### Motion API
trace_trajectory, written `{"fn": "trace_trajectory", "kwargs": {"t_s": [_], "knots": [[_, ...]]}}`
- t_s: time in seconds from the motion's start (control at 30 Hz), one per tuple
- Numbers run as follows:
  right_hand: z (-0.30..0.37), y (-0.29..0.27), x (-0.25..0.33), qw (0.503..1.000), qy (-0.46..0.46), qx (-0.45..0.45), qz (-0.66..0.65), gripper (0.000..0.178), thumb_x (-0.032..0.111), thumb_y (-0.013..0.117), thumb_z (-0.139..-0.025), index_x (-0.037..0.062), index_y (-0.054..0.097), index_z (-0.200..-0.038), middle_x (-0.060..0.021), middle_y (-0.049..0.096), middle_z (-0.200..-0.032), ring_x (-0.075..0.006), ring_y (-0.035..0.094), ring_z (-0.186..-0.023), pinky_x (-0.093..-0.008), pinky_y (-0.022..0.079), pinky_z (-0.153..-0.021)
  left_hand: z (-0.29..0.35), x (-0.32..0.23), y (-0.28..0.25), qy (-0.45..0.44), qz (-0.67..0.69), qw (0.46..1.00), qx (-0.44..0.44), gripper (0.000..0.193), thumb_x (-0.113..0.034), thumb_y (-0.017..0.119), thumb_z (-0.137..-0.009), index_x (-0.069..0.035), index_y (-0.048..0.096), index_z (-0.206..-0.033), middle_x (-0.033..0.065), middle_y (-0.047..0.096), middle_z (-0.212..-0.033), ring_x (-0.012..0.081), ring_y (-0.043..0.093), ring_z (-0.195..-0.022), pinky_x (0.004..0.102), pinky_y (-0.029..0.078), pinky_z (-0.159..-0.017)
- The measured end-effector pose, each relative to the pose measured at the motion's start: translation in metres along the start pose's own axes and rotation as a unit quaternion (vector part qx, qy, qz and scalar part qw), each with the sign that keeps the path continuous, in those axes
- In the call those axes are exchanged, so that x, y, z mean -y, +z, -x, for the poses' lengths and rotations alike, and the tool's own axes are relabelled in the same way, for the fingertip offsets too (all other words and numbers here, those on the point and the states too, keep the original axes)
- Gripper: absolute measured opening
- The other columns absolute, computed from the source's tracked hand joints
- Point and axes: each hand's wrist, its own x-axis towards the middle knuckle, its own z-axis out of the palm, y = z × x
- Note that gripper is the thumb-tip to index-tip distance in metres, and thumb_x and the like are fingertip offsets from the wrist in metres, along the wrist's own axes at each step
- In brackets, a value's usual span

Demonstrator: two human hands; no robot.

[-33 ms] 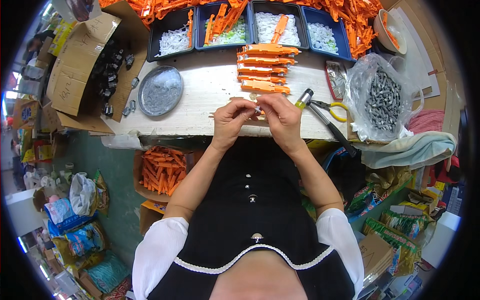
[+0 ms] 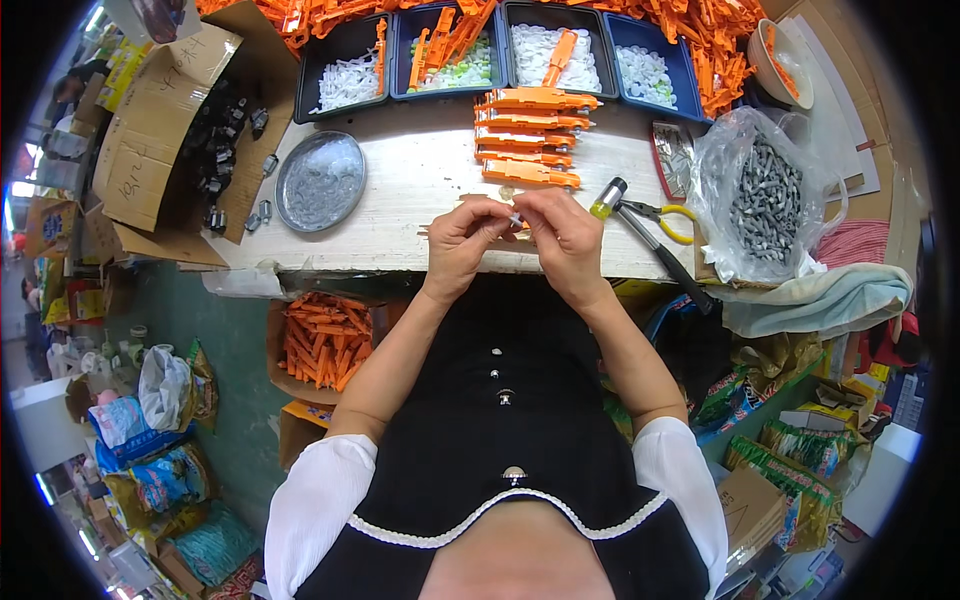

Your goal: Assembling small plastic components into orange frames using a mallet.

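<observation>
At the front edge of the table, my left hand [image 2: 463,240] and my right hand [image 2: 564,235] meet with their fingertips pinched together. Between the fingertips shows a small white plastic piece [image 2: 515,217], mostly covered by the fingers. A bit of orange plastic shows just under them, too hidden to make out. Just beyond the hands lies a stack of orange plastic housings [image 2: 530,174] with metal parts. A hammer [image 2: 655,242] with a yellow and silver head rests to the right of my right hand, and yellow-handled pliers [image 2: 672,217] lie beside it.
Trays of small white parts [image 2: 553,57] line the back, with orange parts heaped behind. On the left are a round grey dish [image 2: 320,182] and a cardboard box [image 2: 160,135] of black parts. A plastic bag [image 2: 765,200] of grey pieces sits right; an orange-filled box [image 2: 325,342] stands below.
</observation>
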Motion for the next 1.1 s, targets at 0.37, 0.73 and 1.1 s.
{"fn": "trace_trajectory", "kwargs": {"t_s": [0.37, 0.73, 1.1], "knots": [[0.001, -0.006, 0.000, 0.999, -0.023, 0.000, 0.023, 0.014, -0.002, 0.061, -0.077, 0.0001, 0.061, -0.091, -0.0093, 0.061, -0.082, -0.0181, 0.058, -0.067, -0.0265, 0.046, -0.059, 0.002, 0.001, 0.002, 0.011, 0.045, 0.999, -0.018, 0.012, 0.002, 0.056, -0.083, 0.000, 0.059, -0.095, 0.0094, 0.061, -0.094, 0.0158, 0.060, -0.080, 0.0273, 0.051, -0.073], [-0.003, -0.014, 0.004, 0.986, -0.089, 0.047, 0.132, 0.014, 0.002, 0.066, -0.071, 0.0048, 0.061, -0.084, -0.0062, 0.061, -0.077, -0.0208, 0.053, -0.064, -0.0311, 0.036, -0.056, -0.007, -0.009, -0.005, 0.053, -0.140, 0.989, 0.011, 0.013, 0.001, 0.061, -0.080, 0.000, 0.062, -0.093, 0.0081, 0.062, -0.095, 0.0136, 0.056, -0.084, 0.0249, 0.046, -0.076], [-0.010, -0.013, -0.033, 0.921, -0.140, 0.241, 0.271, 0.007, 0.011, 0.062, -0.075, 0.0084, 0.056, -0.079, -0.0034, 0.052, -0.072, -0.0195, 0.053, -0.069, -0.0334, 0.034, -0.065, -0.021, -0.001, -0.030, 0.148, -0.440, 0.883, 0.069, 0.010, -0.010, 0.069, -0.070, -0.009, 0.065, -0.079, 0.0004, 0.062, -0.093, 0.0176, 0.050, -0.093, 0.0307, 0.035, -0.081]]}}
